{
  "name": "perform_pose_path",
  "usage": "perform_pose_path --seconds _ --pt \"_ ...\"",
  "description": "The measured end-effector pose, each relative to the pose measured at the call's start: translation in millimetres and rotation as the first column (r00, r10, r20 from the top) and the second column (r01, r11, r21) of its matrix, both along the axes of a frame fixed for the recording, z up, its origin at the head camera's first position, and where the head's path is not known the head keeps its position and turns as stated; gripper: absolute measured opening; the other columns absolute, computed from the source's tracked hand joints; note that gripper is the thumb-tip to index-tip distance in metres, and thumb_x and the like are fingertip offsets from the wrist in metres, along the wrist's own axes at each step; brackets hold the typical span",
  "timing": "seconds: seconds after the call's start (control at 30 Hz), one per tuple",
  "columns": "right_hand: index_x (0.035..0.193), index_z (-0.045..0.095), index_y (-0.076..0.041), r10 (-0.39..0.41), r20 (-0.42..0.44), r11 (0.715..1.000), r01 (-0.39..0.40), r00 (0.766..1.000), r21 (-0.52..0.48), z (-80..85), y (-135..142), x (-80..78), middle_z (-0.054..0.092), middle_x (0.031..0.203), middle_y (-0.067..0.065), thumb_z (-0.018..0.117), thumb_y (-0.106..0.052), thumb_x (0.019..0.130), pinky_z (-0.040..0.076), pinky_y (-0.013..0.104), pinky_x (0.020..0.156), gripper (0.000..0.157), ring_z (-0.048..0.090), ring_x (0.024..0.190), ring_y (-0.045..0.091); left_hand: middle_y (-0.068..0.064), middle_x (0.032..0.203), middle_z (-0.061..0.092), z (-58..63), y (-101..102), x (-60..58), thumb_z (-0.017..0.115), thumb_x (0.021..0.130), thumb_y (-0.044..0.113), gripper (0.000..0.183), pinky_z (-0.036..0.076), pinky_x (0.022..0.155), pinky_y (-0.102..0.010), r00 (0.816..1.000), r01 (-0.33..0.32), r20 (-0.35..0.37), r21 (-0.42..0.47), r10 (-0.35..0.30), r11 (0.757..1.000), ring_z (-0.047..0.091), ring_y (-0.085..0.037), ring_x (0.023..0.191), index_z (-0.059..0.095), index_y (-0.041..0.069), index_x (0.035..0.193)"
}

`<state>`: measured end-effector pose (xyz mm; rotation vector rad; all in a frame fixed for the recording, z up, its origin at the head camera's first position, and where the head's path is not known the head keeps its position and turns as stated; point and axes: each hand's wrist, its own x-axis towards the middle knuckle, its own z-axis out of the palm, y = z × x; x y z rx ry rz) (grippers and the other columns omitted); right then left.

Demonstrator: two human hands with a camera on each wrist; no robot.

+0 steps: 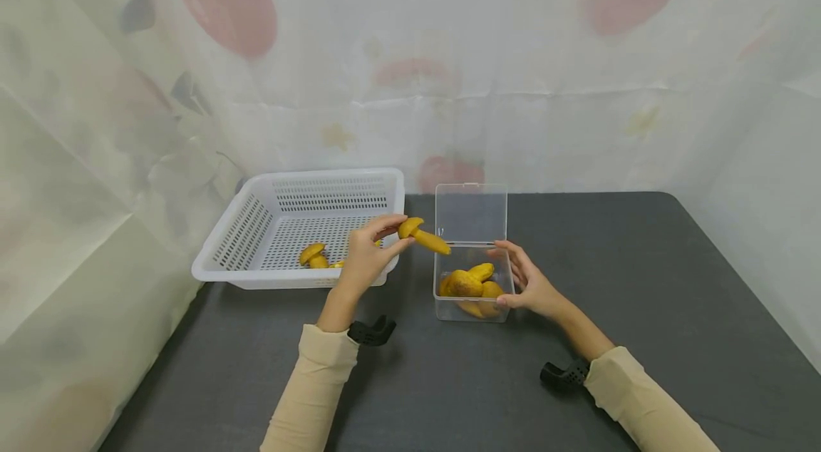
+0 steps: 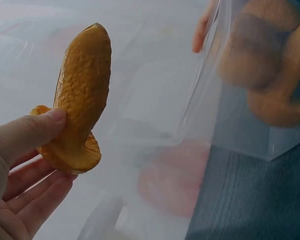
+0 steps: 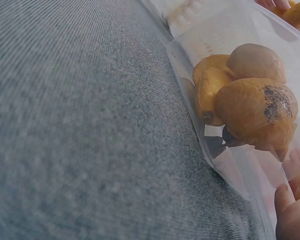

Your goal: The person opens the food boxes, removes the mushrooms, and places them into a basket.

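Observation:
My left hand (image 1: 368, 259) pinches a yellow mushroom (image 1: 425, 235) between thumb and fingers, up in the air near the left side of a clear plastic box (image 1: 444, 309). In the left wrist view the mushroom (image 2: 85, 85) has its stem pointing up and its cap by my fingers. My right hand (image 1: 529, 284) grips the box at its right side, thumb at the front corner. Several yellow mushrooms (image 1: 465, 284) lie inside the box; one cap (image 3: 257, 102) shows a dark patch in the right wrist view. The hinged lid (image 1: 471, 213) stands upright at the back.
A white perforated basket (image 1: 246, 276) sits to the left, holding a few yellow mushrooms (image 1: 313, 255); my left forearm partly hides its right part. The dark grey table (image 1: 641, 295) extends right and forward. A printed curtain (image 1: 410, 31) hangs behind.

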<state>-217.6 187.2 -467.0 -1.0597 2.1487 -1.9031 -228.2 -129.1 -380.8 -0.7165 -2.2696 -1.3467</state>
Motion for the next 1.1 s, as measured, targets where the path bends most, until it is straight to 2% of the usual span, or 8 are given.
perform_pose_path --seconds 0.27,0.43,0.73,0.93,1.0,1.1 --pt "0.150 0.015 0.003 0.006 -0.001 1.000 -0.006 1.000 -0.008 1.1 0 -0.2 0.030 0.145 0.032 0.076 -0.002 0.079 0.028 0.004 0.111 0.095 0.025 0.141 -0.009 -0.019 0.111 0.070 4.3 -16 -1.6 0.078 0.078 0.007 0.036 0.059 0.089 -0.038 0.997 -0.079 -0.012 0.003 0.079 0.997 0.069 -0.032 0.101 0.069 -0.001 0.112" --pt "0.150 0.015 0.004 0.001 -0.002 1.000 -0.001 1.000 -0.006 0.8 0 -0.6 0.030 0.144 0.033 0.076 -0.002 0.078 0.031 0.005 0.110 0.095 0.028 0.141 -0.008 -0.021 0.111 0.070 2.6 -26 -4.4 0.077 0.078 0.004 0.036 0.058 0.089 -0.044 0.997 -0.081 -0.015 0.034 0.082 0.996 0.068 -0.033 0.100 0.069 -0.003 0.112" --pt "0.150 0.015 0.002 -0.002 0.002 1.000 0.002 1.000 -0.005 -0.8 -1 -0.1 0.029 0.144 0.034 0.077 -0.003 0.078 0.032 0.005 0.109 0.095 0.029 0.140 -0.007 -0.022 0.112 0.069 2.0 -44 -4.3 0.077 0.078 0.005 0.037 0.057 0.092 -0.042 0.988 -0.153 0.035 0.046 0.152 0.987 0.066 -0.034 0.104 0.068 -0.003 0.114" --pt "0.150 0.015 0.001 -0.004 0.001 1.000 0.004 1.000 0.003 -1.2 0 0.0 0.029 0.144 0.033 0.077 -0.003 0.079 0.032 0.004 0.109 0.095 0.028 0.141 -0.008 -0.022 0.113 0.069 -1.3 -58 -5.4 0.077 0.079 0.006 0.037 0.057 0.091 -0.045 0.982 -0.187 0.028 0.034 0.186 0.982 0.066 -0.035 0.104 0.068 -0.003 0.114" --pt "0.151 0.015 0.000 -0.013 0.003 1.000 0.013 1.000 0.014 -0.5 0 0.1 0.030 0.145 0.033 0.077 -0.004 0.079 0.032 0.005 0.108 0.095 0.028 0.144 -0.001 -0.022 0.114 0.068 -2.9 -62 -5.5 0.076 0.079 0.005 0.038 0.056 0.092 -0.045 0.977 -0.212 0.032 0.018 0.212 0.977 0.066 -0.035 0.105 0.068 -0.003 0.115" --pt "0.152 0.016 -0.002 -0.029 0.000 0.999 0.029 1.000 0.040 0.8 0 0.4 0.031 0.146 0.032 0.077 -0.005 0.079 0.032 0.008 0.110 0.095 0.025 0.148 0.022 -0.022 0.115 0.068 -4.9 -67 -5.0 0.076 0.079 0.004 0.038 0.056 0.093 -0.045 0.967 -0.250 0.042 -0.006 0.250 0.968 0.066 -0.035 0.106 0.067 -0.004 0.115"
